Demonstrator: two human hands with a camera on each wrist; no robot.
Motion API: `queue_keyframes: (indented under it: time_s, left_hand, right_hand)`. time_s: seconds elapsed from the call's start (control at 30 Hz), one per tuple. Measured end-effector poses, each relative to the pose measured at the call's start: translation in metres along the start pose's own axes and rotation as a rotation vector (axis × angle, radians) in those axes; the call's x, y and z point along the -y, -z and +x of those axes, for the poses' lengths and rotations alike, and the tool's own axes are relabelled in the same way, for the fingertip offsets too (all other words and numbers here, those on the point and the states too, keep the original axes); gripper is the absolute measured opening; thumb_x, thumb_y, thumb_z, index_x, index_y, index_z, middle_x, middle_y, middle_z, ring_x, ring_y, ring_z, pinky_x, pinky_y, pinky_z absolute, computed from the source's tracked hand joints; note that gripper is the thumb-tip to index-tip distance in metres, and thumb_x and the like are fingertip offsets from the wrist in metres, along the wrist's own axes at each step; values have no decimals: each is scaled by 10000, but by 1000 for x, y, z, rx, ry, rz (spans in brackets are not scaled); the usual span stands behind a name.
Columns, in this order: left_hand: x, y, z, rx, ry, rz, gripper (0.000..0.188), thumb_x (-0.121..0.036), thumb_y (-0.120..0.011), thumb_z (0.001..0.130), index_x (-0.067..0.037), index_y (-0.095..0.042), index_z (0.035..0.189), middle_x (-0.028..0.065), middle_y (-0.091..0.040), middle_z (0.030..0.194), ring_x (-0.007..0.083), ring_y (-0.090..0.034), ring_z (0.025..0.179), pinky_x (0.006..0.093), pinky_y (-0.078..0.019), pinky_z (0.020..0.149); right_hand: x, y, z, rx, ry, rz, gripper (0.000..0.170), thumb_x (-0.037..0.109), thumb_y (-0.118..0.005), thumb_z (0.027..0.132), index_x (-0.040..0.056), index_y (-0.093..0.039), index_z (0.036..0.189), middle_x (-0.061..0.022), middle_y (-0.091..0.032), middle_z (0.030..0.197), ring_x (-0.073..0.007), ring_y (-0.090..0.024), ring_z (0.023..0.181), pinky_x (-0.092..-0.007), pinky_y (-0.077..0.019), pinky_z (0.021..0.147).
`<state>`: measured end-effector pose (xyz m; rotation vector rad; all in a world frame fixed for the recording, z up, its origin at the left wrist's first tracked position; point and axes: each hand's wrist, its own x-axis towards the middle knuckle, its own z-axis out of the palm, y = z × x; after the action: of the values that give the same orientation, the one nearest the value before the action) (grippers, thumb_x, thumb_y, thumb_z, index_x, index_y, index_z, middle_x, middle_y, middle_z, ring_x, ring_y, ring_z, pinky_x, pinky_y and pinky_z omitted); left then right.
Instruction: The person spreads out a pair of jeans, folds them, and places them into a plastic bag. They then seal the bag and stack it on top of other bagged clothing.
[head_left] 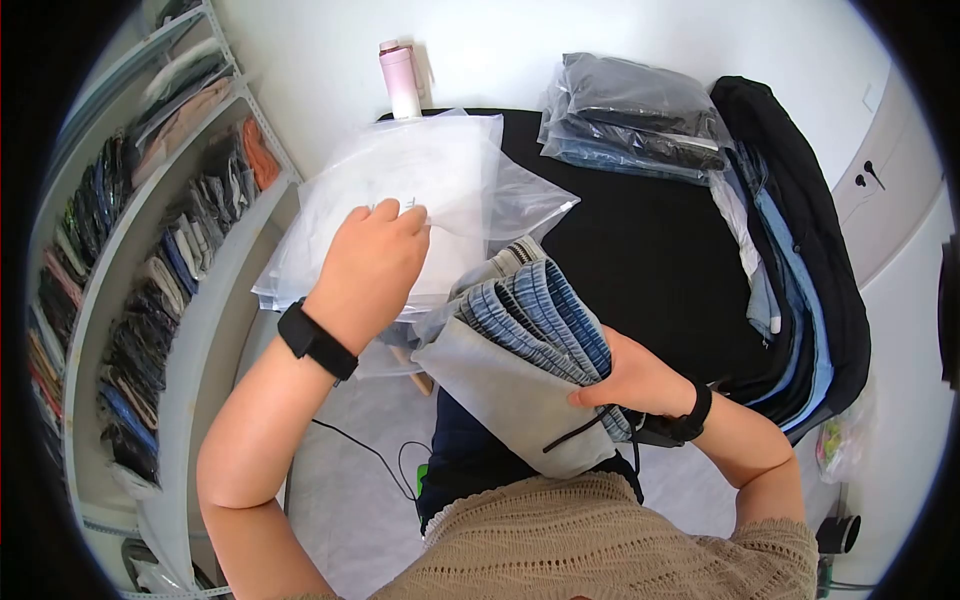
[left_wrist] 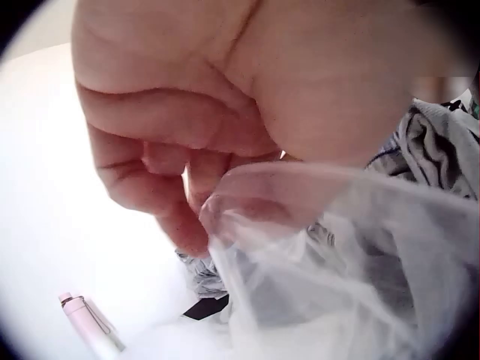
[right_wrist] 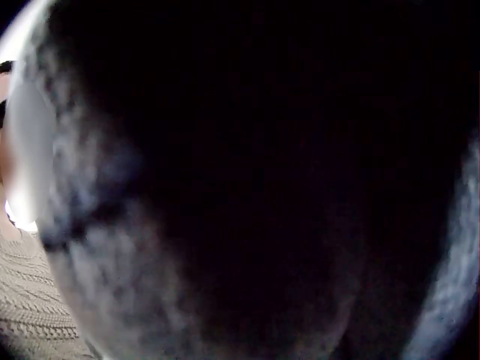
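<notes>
My left hand (head_left: 372, 262) pinches the edge of a clear plastic bag (left_wrist: 352, 247); in the left wrist view the thumb shows through the film. Under that hand lies a stack of clear plastic bags (head_left: 345, 175) on the table's left end. My right hand (head_left: 645, 372) grips a folded bundle of jeans (head_left: 540, 310) in front of my body, its thumb on the near side and the other fingers hidden. The bundle has blue gathered waistbands, a pale grey outer layer and a dark drawcord (head_left: 575, 435). Dark, blurred cloth fills most of the right wrist view.
Bagged clothes (head_left: 640, 115) are piled at the back of the black table (head_left: 620, 240). Several jeans (head_left: 800, 290) lie along its right edge. A pink bottle (head_left: 400, 80) stands at the back left. Shelves (head_left: 150, 260) of bagged clothes line the left, and a black cable (head_left: 370, 455) crosses the floor.
</notes>
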<state>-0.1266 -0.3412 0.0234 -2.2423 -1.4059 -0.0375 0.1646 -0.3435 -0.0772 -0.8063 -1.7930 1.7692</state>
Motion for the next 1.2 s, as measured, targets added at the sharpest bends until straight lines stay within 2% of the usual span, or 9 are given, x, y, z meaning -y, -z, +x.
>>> queue_keyframes:
  time_s: [0.07, 0.23, 0.5, 0.63, 0.7, 0.73, 0.8, 0.93, 1.2]
  left_hand:
    - [3, -4, 7, 169, 41, -38, 415, 94, -510, 699, -25, -619, 1081, 145, -529, 1254, 293, -568, 921, 352, -466, 846]
    - [9, -7, 18, -275, -13, -654, 536, 127, -414, 747, -18, -495, 1257, 176, -516, 1263, 319, -485, 1180, 362, -393, 981]
    - [20, 4, 11, -460, 238, -740, 600, 119, -368, 799, -62, -385, 1372, 120, -436, 1378, 223, -421, 1262, 268, -331, 990]
    - [23, 11, 7, -599, 350, -760, 573, 104, -403, 795, -65, -413, 1343, 210, -466, 1312, 318, -479, 1199, 327, -391, 962]
    - [22, 18, 3, -336, 467, -842, 631, 104, -456, 771, -97, -409, 1366, 106, -491, 1319, 134, -517, 817, 235, -427, 705]
    - [23, 15, 2, -340, 466, -841, 631, 104, -456, 771, -97, -409, 1366, 106, -491, 1319, 134, -517, 817, 235, -427, 705]
    - [27, 4, 0, -256, 124, -753, 655, 108, -498, 740, -102, -423, 1355, 104, -494, 1317, 141, -499, 725, 246, -423, 616]
    - [22, 2, 0, -109, 7, -772, 658, 117, -495, 720, -83, -426, 1342, 134, -472, 1337, 210, -567, 860, 273, -461, 725]
    - [5, 17, 8, -179, -72, -699, 659, 161, -411, 704, -47, -419, 1330, 182, -480, 1302, 329, -463, 1202, 361, -374, 1010]
  right_hand:
    - [3, 1, 0, -4, -24, -47, 692, 63, -729, 648, -33, -420, 1260, -91, -544, 1192, -163, -504, 1089, -284, -394, 952]
    - [-1, 5, 1, 1, -14, -84, 673, 56, -730, 652, -27, -437, 1252, -88, -550, 1192, -162, -509, 1094, -284, -392, 957]
    - [9, 11, 3, 65, -160, 199, 653, -8, -699, 694, -9, -437, 1291, -88, -528, 1249, -168, -499, 1122, -300, -367, 992]
    - [5, 10, 3, 69, -126, 200, 665, -5, -696, 692, -14, -424, 1299, -92, -521, 1254, -168, -491, 1130, -299, -362, 995]
    - [9, 7, 1, 66, -117, 196, 671, -3, -693, 690, -16, -417, 1302, -92, -521, 1251, -170, -490, 1132, -299, -361, 996]
    - [16, 4, -1, 55, -89, 146, 682, 1, -693, 682, -19, -411, 1303, -87, -521, 1247, -175, -487, 1135, -299, -360, 996]
    - [13, -2, -1, 3, 7, 32, 685, 72, -722, 650, -27, -427, 1260, -96, -553, 1190, -184, -522, 1090, -291, -390, 962]
    - [24, -3, -8, -125, -28, -404, 679, 200, -769, 613, -31, -465, 1176, -134, -604, 1075, -190, -588, 973, -284, -443, 882]
    - [56, 10, 21, 25, -23, 17, 555, 12, -698, 676, -46, -487, 1185, -76, -589, 1111, -139, -544, 990, -264, -402, 921]
